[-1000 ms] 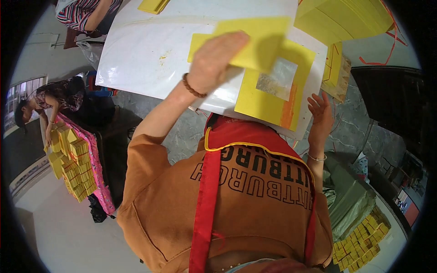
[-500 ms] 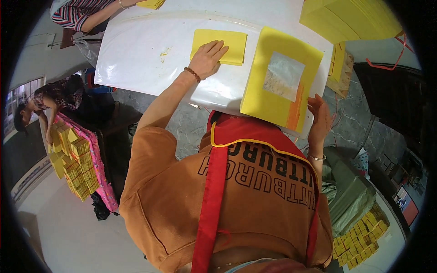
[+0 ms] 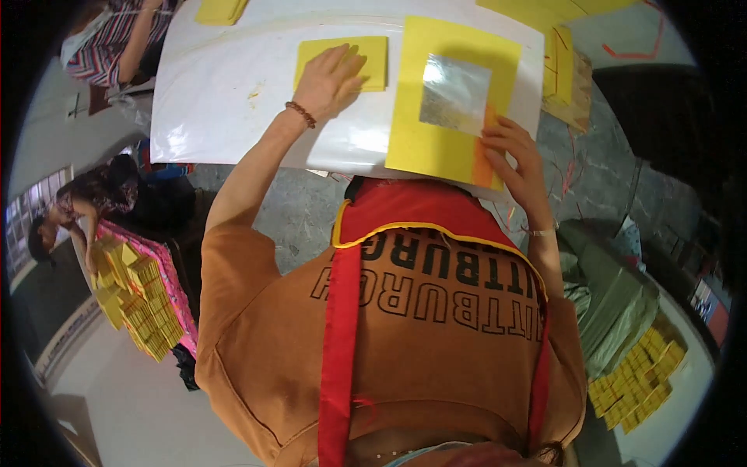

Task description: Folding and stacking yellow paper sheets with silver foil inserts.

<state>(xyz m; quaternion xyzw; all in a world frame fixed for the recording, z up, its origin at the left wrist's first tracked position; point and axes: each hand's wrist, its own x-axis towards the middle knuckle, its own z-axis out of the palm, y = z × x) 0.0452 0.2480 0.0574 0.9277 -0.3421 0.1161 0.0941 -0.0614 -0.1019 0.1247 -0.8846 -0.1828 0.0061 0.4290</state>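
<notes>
My left hand rests on a folded pad of yellow paper on the white table, its fingers stretched over the near part of the pad. To the right lies a large yellow sheet, seemingly on a pile whose depth I cannot tell. A silver foil square and an orange strip mark this sheet. At its right edge my right hand touches the strip with bent fingertips, thumb and fingers apart.
More yellow paper lies at the far left, near a person in a striped top. Yellow stacks stand beyond the table's right edge. On the left, another person bends over bundled yellow paper. Further bundles sit lower right, by a green cover.
My right hand has moved from beside the large yellow sheet onto its right edge. My left hand stays on the folded pad. The whole view has shifted a little.
</notes>
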